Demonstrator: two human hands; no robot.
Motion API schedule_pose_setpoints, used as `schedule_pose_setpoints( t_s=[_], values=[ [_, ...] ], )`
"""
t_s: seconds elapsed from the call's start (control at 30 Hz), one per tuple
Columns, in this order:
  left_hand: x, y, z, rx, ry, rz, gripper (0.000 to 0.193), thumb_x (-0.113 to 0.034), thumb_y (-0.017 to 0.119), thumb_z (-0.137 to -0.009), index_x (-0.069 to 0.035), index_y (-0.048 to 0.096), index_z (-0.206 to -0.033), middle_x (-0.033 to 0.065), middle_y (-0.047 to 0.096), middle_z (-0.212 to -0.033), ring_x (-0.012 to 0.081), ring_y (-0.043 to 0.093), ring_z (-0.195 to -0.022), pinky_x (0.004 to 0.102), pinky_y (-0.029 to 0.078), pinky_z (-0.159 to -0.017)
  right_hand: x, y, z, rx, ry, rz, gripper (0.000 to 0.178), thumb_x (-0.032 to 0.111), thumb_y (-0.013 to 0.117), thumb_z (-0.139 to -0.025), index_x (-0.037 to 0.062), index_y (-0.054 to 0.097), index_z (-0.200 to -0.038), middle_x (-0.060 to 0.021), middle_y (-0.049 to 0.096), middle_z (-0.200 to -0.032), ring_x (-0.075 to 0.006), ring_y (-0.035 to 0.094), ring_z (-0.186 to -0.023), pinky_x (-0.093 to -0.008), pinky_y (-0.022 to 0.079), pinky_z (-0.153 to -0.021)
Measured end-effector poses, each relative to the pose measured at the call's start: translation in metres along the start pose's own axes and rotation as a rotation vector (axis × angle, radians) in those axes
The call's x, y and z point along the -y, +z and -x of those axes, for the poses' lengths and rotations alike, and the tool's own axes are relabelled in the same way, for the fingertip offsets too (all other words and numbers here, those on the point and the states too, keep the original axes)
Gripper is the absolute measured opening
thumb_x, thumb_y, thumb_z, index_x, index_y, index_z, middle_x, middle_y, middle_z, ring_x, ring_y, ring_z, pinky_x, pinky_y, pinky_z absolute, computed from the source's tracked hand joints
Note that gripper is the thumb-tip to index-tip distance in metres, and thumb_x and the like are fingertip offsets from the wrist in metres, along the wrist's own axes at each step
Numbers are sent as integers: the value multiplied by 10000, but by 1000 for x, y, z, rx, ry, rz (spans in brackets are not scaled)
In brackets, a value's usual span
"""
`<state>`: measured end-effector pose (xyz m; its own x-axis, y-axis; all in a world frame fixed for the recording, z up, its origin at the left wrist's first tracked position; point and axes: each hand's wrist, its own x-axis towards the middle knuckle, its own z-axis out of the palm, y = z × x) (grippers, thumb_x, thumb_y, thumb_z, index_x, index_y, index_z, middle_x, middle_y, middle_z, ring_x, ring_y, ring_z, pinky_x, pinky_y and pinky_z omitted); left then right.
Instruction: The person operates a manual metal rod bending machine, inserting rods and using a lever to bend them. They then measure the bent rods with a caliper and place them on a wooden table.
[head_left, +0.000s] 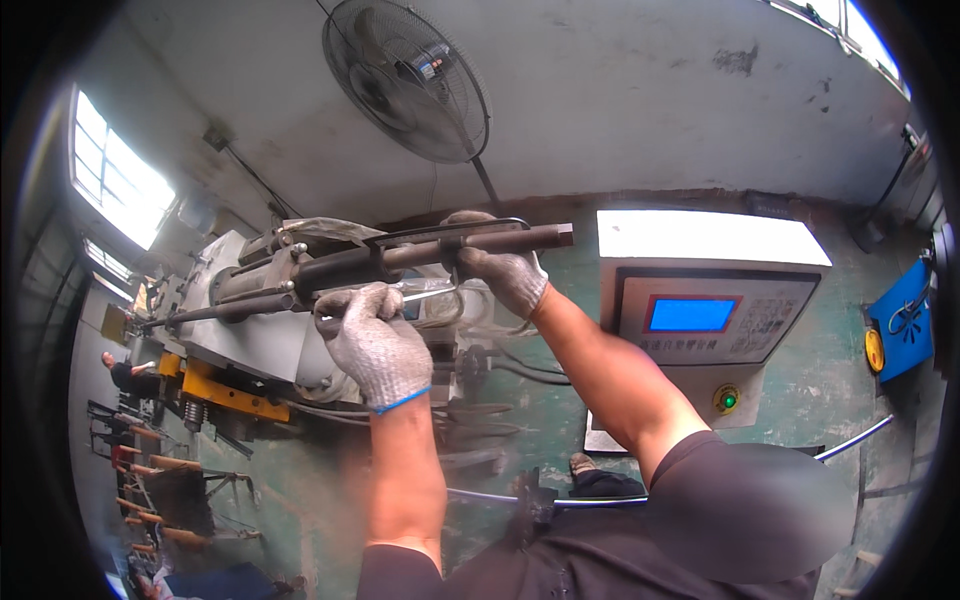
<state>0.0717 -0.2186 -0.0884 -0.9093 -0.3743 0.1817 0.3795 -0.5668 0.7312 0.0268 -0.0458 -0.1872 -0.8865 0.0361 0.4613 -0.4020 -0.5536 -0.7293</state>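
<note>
Both my hands wear pale knitted gloves. My right hand [505,277] is closed around a brown metal rod [525,239], close to a dark collar on it. Fingers go behind the rod and are partly hidden. Left of it, my left hand [377,345] is closed, with its fingertips by the end of a long dark bar [235,309]. A slim silvery piece [428,294] shows beside this hand. Whether the hand grips it or the bar, I cannot tell. The rod continues left into a thicker dark cylinder [335,270] on a grey machine [240,350].
A grey control cabinet [720,230] with a blue screen and a lit green button [726,398] stands right. A standing fan [410,80] is by the wall. Hoses hang under the machine, beside a yellow frame [225,392]. Another person [125,375] is far left.
</note>
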Motion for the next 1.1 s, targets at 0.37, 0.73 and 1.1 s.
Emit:
schedule_pose_setpoints(
  t_s=[0.37,0.73,1.1],
  values=[
    [-11,-13,15,279,47,-62,287,193,640,-874,-59,588,-1002,99,643,-837,230,633,-765,370,572,-802,5,35,49,-475,438,-35,452,409,703,-1065,10,678,-1275,-95,759,-1057,-150,718,-772,-308,610,-656],
    [-5,-42,0,361,237,-274,198,-177,621,-1118,-34,590,-1252,137,714,-1014,212,690,-940,343,553,-914,-3,61,52,-280,520,-474,231,270,642,-1083,44,640,-1134,-97,709,-979,-185,679,-765,-314,574,-627],
    [3,-58,-16,455,389,-327,175,-134,677,-1084,-39,579,-1193,91,669,-978,139,602,-776,277,514,-666,-6,66,49,-309,469,-368,234,251,653,-1066,45,633,-1174,-102,700,-927,-195,660,-728,-345,565,-628]
  ],
)
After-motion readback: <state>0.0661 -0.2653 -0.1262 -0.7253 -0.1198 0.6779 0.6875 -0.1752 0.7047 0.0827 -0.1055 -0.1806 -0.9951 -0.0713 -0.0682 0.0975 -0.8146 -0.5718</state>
